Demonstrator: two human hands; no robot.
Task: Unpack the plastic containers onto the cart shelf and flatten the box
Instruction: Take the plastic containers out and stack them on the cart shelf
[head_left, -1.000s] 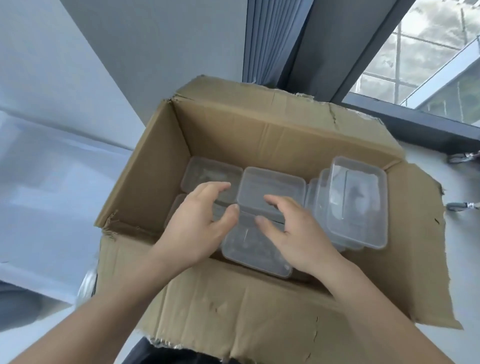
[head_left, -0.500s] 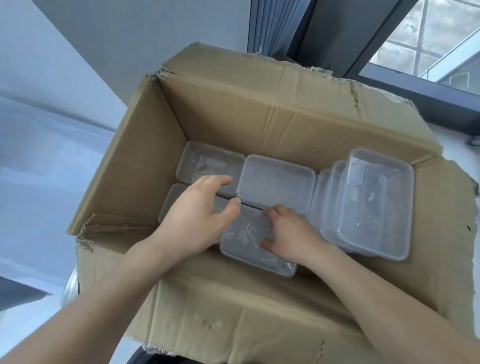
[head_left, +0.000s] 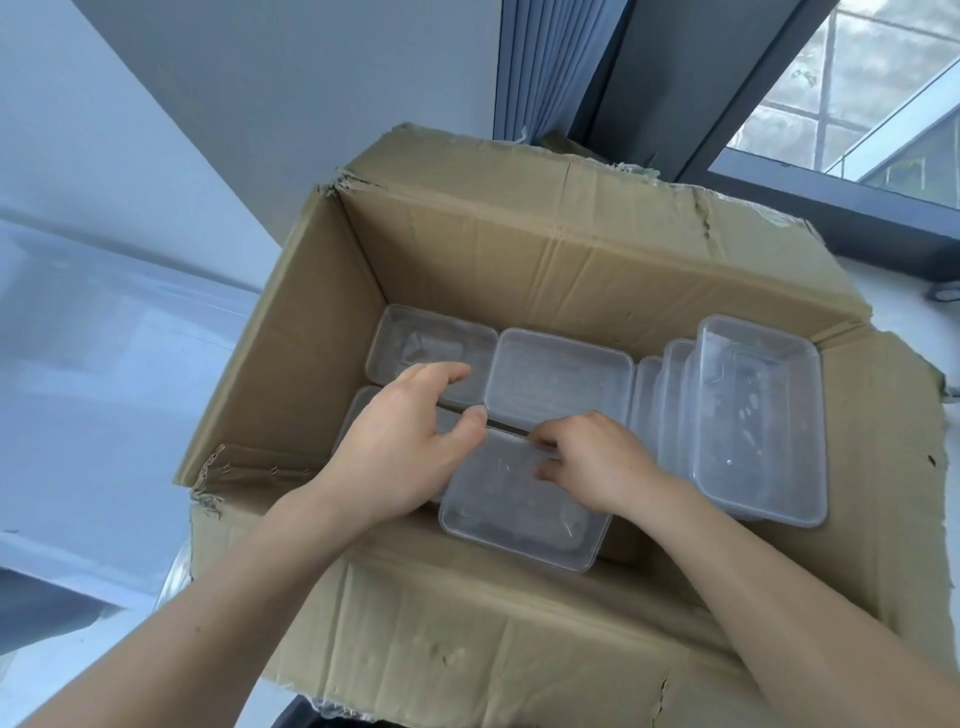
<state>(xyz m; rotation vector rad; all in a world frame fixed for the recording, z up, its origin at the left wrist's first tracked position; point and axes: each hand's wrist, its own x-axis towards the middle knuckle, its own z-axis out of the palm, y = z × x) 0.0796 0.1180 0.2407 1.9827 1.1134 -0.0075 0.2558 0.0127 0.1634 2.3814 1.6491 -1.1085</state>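
An open cardboard box (head_left: 519, 260) fills the middle of the head view, with several clear plastic containers inside. The near middle container (head_left: 509, 514) lies under both hands. My left hand (head_left: 400, 441) rests over its left end, thumb touching its far edge, fingers spread. Fingers of my right hand (head_left: 592, 457) curl over its far rim. Two more containers (head_left: 561, 379) (head_left: 426, 343) lie behind it. A tilted stack of containers (head_left: 758, 426) leans at the right side of the box.
The box flaps are folded outward, the near one (head_left: 493, 649) torn and creased. A pale wall and floor lie to the left. A dark window frame (head_left: 831, 192) and curtain stand behind the box. A shiny metal edge (head_left: 174, 577) peeks out under the left flap.
My right hand has curled its fingers over the far rim of the near container. The left hand has shifted slightly. The camera has moved closer over the box.
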